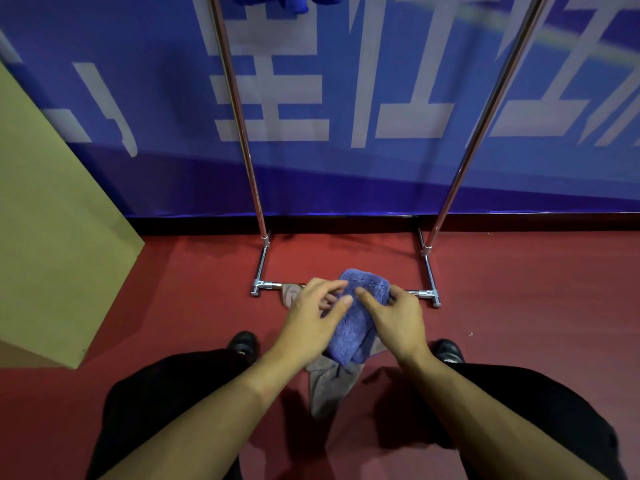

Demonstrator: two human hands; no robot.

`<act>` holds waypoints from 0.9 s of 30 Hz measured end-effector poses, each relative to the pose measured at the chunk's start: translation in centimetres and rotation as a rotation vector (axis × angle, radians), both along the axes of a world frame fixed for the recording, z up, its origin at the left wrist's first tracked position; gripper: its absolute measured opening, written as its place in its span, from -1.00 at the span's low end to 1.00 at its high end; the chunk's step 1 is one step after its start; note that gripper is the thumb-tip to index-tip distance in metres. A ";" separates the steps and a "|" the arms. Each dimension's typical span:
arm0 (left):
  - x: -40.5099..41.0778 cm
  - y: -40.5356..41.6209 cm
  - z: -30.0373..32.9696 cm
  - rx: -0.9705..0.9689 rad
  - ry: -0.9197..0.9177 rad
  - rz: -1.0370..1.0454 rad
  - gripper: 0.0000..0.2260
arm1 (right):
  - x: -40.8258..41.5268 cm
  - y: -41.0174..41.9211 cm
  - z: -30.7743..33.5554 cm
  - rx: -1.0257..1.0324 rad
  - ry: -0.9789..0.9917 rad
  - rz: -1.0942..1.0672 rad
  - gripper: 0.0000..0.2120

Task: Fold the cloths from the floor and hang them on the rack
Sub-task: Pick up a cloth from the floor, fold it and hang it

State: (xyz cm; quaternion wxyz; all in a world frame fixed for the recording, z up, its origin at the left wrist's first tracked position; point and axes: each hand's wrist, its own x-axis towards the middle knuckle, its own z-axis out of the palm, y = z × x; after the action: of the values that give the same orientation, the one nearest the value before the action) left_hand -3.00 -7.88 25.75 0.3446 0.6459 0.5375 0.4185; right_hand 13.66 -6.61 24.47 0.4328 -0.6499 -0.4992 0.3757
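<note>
A fluffy purple-blue cloth (pixel 360 313), folded into a narrow pad, is held between my two hands above the red floor. My left hand (pixel 311 317) grips its left edge with curled fingers. My right hand (pixel 394 317) holds the right edge, thumb on top. Under it a brown-grey cloth (pixel 329 386) lies crumpled on the floor between my feet. The chrome rack (pixel 256 188) stands just ahead, its base bar (pixel 277 285) behind my hands. A blue cloth (pixel 294 3) hangs at the rack's top, mostly out of view.
A tan board (pixel 52 220) leans at the left. A blue banner wall with white characters (pixel 346 98) stands right behind the rack. My black shoes (pixel 244 342) flank the cloths on the red floor (pixel 519 306).
</note>
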 end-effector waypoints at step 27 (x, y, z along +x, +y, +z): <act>2.4 4.9 9.0 0.004 -0.176 0.118 -0.73 | -1.6 4.6 11.4 0.242 0.052 0.238 -0.83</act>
State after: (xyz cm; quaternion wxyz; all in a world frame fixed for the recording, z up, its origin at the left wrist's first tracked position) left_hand -0.57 -2.94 34.70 0.3638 0.5749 0.5412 0.4942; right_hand 12.10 -2.03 35.90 0.4732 -0.5192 -0.6029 0.3781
